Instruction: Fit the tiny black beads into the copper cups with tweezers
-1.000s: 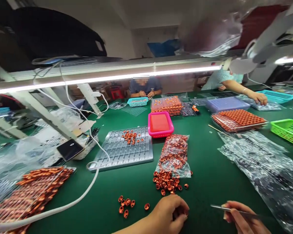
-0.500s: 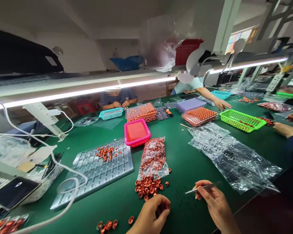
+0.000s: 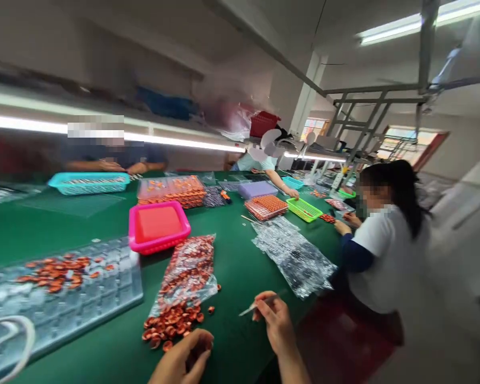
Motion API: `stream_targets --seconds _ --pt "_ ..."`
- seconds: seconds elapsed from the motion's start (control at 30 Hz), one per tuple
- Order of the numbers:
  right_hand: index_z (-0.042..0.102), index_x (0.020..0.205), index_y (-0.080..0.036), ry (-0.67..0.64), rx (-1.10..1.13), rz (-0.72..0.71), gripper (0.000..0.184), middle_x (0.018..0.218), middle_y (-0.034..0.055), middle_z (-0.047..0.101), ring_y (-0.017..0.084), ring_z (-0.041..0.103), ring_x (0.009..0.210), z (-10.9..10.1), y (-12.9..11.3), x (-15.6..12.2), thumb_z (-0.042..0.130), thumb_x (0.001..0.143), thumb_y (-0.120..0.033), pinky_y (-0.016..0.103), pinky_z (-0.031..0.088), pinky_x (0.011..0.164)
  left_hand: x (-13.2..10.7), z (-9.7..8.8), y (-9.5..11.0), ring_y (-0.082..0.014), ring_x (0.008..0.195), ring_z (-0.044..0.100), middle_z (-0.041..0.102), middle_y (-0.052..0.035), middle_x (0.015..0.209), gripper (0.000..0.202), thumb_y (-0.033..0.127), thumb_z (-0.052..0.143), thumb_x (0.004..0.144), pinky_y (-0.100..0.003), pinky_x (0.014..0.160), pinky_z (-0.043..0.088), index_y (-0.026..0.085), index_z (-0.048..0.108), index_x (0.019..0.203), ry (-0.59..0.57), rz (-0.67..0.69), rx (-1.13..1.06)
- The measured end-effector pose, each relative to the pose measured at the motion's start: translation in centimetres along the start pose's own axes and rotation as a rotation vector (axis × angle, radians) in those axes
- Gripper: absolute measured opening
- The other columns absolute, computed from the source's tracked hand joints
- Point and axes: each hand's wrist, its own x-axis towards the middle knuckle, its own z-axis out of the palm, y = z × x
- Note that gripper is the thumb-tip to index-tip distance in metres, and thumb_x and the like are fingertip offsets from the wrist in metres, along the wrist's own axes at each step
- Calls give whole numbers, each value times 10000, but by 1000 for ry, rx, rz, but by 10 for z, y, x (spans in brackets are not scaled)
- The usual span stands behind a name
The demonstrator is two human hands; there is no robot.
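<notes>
Left hand (image 3: 183,358): curled closed at the near edge of the loose copper coils (image 3: 170,324) on the green counter (image 3: 240,266), contents unclear. Right hand (image 3: 278,320): pinching slim tweezers (image 3: 260,304), right of those coils. Handling note: coils look small, so a light, steady tweezer pinch seems best.

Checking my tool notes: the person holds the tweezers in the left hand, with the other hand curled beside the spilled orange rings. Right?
Not quite: the head view shows the tweezers in the right hand; the left hand curls beside the spilled orange rings.
</notes>
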Motion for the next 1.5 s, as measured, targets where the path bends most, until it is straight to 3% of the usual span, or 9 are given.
stream_targets --seconds 0.13,0.3,0.5,0.73,1.07,1.5 --pt "711 878 -183 20 -54 -4 352 734 2 716 122 627 593 0 0 -1 832 783 -500 257 497 620 2 -2 8 -198 703 725 774 -23 800 237 403 593 861 -238 675 570 210 722 906 -18 9 4" --pt "708 862 -183 0 -41 6 349 737 -3 719 118 624 585 -1 -1 -1 848 758 -485 260 501 616 -1 -1 10 -203 738 726 772 -25 839 284 424 578 861 -236 665 560 219 713 1004 -9 -58 -3" --pt "716 860 -178 -15 -2 -1 315 730 -5 721 104 625 577 0 -2 1 851 764 -446 243 490 609 -1 -5 18 -203 692 710 756 -21 765 272 462 591 843 -232 640 565 234 736 879 -29 -48 -14" --pt "713 857 -171 -22 -2 9 307 711 -5 718 106 623 572 3 -5 1 856 757 -423 242 483 601 3 -7 18 -196 658 703 755 -15 733 313 510 614 831 -213 601 551 239 764 878 -13 -26 -8" --pt "710 865 -162 -1 -23 8 331 707 2 716 104 622 571 2 -1 2 859 745 -432 236 480 602 4 -4 11 -220 730 730 778 -20 804 293 483 622 811 -242 667 572 241 763 898 -44 -52 -36" --pt "716 889 -168 -9 -21 9 313 753 16 721 123 630 617 -1 -2 -1 860 764 -416 256 506 614 0 -1 13 -219 779 676 728 -33 821 254 398 510 869 -288 713 498 208 672 910 -114 -74 -33"
